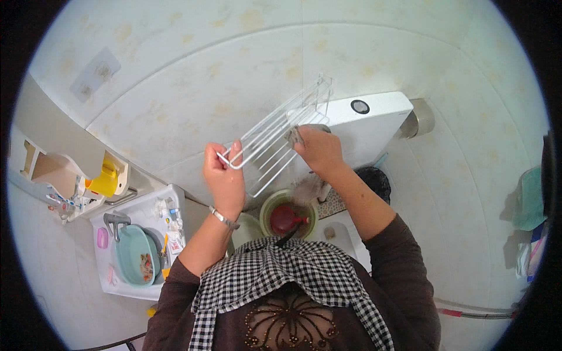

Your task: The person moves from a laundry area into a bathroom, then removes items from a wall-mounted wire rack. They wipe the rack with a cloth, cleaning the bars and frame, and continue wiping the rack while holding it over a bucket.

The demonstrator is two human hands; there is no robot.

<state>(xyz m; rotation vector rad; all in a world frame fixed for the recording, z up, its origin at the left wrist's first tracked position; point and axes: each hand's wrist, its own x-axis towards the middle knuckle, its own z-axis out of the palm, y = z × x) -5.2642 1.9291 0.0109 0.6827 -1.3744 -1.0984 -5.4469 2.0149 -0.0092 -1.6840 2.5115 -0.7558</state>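
A white wire rack (pixel 281 127) is held up in front of the wall, slanting from lower left to upper right. My left hand (pixel 226 175) grips its lower left end, thumb over the wire. My right hand (pixel 317 147) is closed on a grey cloth (pixel 295 135), which touches the rack's bars near the middle. Part of the cloth hangs blurred below the hand. Under the rack stands a green bucket (pixel 265 215) with a red dipper (pixel 283 219) in it.
A white toilet cistern (pixel 373 118) stands behind my right hand, with a black bag (pixel 375 180) below. At the left, a washbasin (pixel 103 281) holds a light blue tub (pixel 131 250) under the tap (pixel 116 223). A shelf with a yellow cup (pixel 106 180) is above it.
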